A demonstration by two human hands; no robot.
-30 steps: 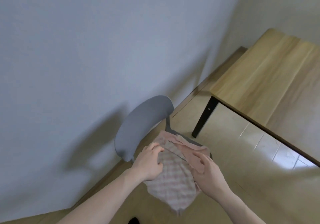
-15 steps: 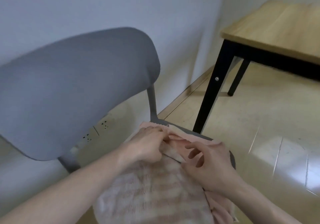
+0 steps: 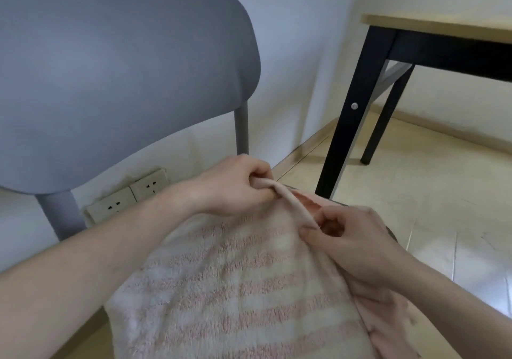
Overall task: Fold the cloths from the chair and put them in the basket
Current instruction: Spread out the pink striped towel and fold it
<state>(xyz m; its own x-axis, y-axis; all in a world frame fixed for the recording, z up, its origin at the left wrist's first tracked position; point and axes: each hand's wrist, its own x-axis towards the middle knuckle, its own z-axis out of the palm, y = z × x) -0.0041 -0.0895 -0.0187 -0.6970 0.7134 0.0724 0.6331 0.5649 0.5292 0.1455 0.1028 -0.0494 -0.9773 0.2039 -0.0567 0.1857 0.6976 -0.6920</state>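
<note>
Chair (image 3: 116,76) fills upper left, bench (image 3: 443,30) upper right; left hand (image 3: 235,189) and right hand (image 3: 349,242) each pinch the cloth's (image 3: 235,289) rolled top edge at centre.

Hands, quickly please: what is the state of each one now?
Left hand: closed, gripping the rolled edge of the striped towel.
Right hand: closed, pinching the same rolled edge.

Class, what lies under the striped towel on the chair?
A pink cloth shows beneath the striped towel at its right edge. The chair seat is mostly covered, so anything else stays hidden.
</note>
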